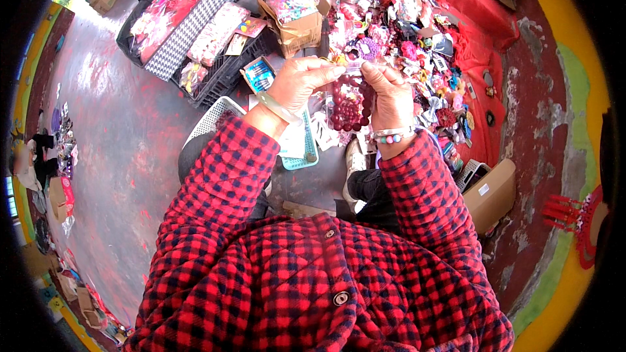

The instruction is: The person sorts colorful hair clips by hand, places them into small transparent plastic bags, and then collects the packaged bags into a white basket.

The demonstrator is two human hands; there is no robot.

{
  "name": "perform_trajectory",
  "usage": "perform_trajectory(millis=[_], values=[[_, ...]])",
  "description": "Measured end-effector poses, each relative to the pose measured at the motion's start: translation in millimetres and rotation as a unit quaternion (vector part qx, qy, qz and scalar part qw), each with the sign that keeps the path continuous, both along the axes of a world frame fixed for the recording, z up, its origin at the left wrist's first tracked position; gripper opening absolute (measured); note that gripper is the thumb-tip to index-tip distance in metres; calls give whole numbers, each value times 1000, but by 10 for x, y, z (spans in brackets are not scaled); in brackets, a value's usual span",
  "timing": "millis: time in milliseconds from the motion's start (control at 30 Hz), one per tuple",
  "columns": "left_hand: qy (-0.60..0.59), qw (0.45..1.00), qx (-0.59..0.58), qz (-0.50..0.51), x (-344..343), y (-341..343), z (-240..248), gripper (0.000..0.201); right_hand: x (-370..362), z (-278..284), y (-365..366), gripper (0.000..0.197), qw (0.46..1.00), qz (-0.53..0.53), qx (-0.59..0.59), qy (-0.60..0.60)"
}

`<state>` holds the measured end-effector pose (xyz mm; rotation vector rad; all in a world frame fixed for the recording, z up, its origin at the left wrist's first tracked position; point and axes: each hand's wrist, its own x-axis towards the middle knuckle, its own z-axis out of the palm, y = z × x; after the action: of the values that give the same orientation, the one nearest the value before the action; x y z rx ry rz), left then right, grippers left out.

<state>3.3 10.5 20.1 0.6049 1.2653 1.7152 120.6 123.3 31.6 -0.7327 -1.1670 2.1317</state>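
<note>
Between my two hands hangs a small clear plastic bag (350,107) with dark red beads inside, probably a bracelet or necklace. My left hand (301,83) pinches the bag's top left corner between thumb and fingers. On the other top corner, my right hand (389,94) pinches with thumb and forefinger. The bag is upright, its beads sagging to the bottom. A bangle circles my left wrist, and a bangle and a bead bracelet circle my right. Behind the bag spreads a pile of small hair and jewellery accessories (417,49).
Below my left forearm lie a light blue plastic basket (302,160) and a white basket (215,117). Farther off stand a cardboard box of bagged goods (301,34), a black crate (222,85) and a houndstooth-patterned bag (189,29). At right a cardboard box (492,195) leans near the wall.
</note>
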Motion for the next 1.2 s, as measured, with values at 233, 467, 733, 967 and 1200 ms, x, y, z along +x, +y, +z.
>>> perform_trajectory(millis=[233,467,733,967,1200], values=[[245,966,-43,70,88,-12,63,16,8,-64,-9,12,1000,-1,11,-12],[-3,995,11,99,-11,15,40,16,35,84,50,16,990,126,0,-56],[-19,999,19,24,29,32,50,23,36,106,25,16,993,103,-39,-29],[11,999,25,-24,51,50,30,28,34,1,54,14,995,82,-19,-47],[-20,999,21,27,43,37,53,23,22,65,40,16,980,141,106,-93]])
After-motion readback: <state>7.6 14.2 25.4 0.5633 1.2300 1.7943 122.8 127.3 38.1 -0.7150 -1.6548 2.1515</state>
